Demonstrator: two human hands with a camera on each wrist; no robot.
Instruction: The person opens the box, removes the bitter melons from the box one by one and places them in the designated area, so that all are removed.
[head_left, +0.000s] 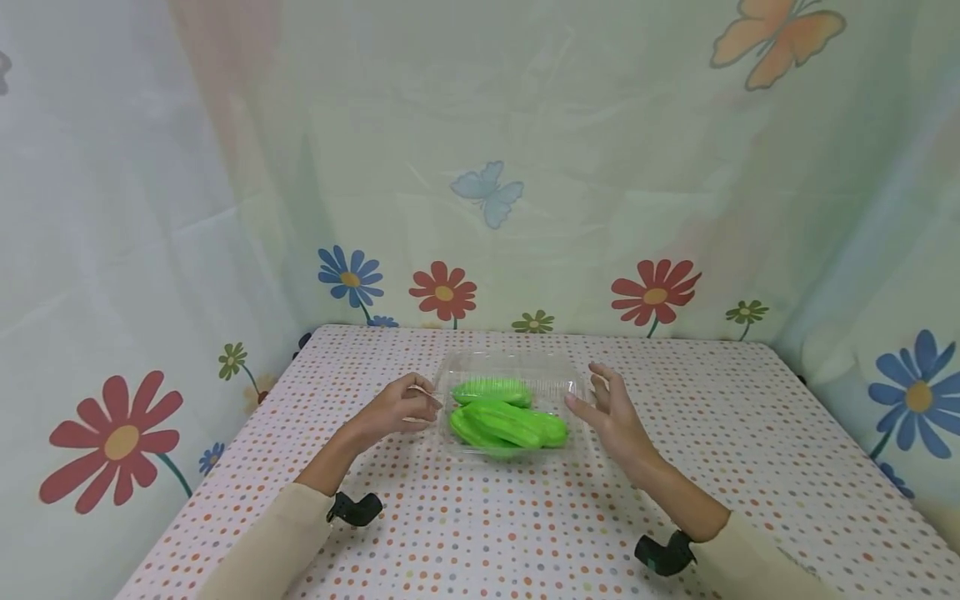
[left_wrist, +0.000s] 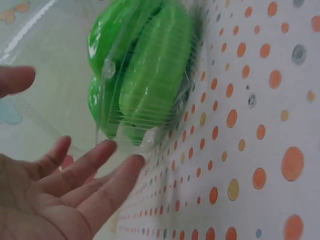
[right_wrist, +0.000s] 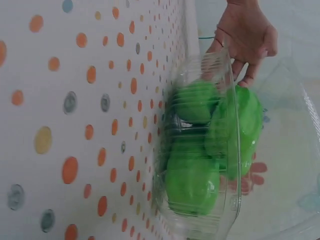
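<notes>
A clear plastic clamshell box (head_left: 551,360) sits mid-table, its lid raised at the back. Inside lie several glossy, bright green, ridged gourd-like vegetables (head_left: 506,425), piled over one another. At the box's left side is my left hand (head_left: 397,406), its fingertips right at the edge. The left wrist view shows those fingers (left_wrist: 95,185) loosely extended, with the thumb apart from them. My right hand (head_left: 618,425) is at the opposite side, fingers spread and thumb by the box's right edge. In the right wrist view, the left hand (right_wrist: 245,37) appears beyond the box; the right hand is out of sight.
A white cloth with coloured dots covers the table (head_left: 450,533). Behind it and along both sides hang pale curtains (head_left: 585,183) printed with flowers and butterflies. Small black devices (head_left: 356,508) are strapped at both wrists.
</notes>
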